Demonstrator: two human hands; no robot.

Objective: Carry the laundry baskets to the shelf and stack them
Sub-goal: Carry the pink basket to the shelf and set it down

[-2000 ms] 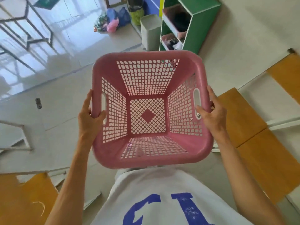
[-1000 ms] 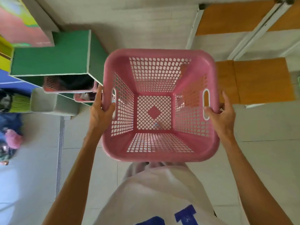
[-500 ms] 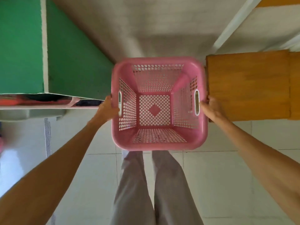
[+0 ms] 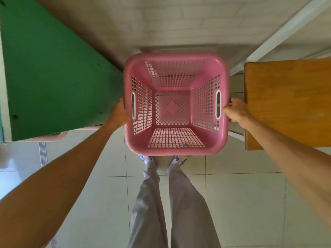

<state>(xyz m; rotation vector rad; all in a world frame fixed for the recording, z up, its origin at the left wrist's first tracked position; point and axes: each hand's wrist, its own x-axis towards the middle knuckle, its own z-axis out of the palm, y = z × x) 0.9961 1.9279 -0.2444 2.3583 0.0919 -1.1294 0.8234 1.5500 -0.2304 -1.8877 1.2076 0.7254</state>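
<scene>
A pink lattice laundry basket point(image 4: 176, 151) is empty and sits low in front of my feet, right beside the green shelf point(image 4: 53, 77). My left hand point(image 4: 119, 113) grips its left rim by the handle slot. On the opposite rim, my right hand point(image 4: 237, 111) holds the other handle slot. Whether the basket touches the floor is hidden. The edge of another pink basket point(image 4: 53, 137) peeks from under the shelf's green side panel.
An orange wooden tabletop point(image 4: 290, 102) stands close on the right of the basket. A white wall point(image 4: 179, 20) rises directly behind it. Pale floor tiles point(image 4: 241, 203) spread around my legs, with a drain strip point(image 4: 43, 153) at the left.
I have turned to the gap between shelf and table and lowered the basket from chest height down toward the floor, with both arms now stretched out.
</scene>
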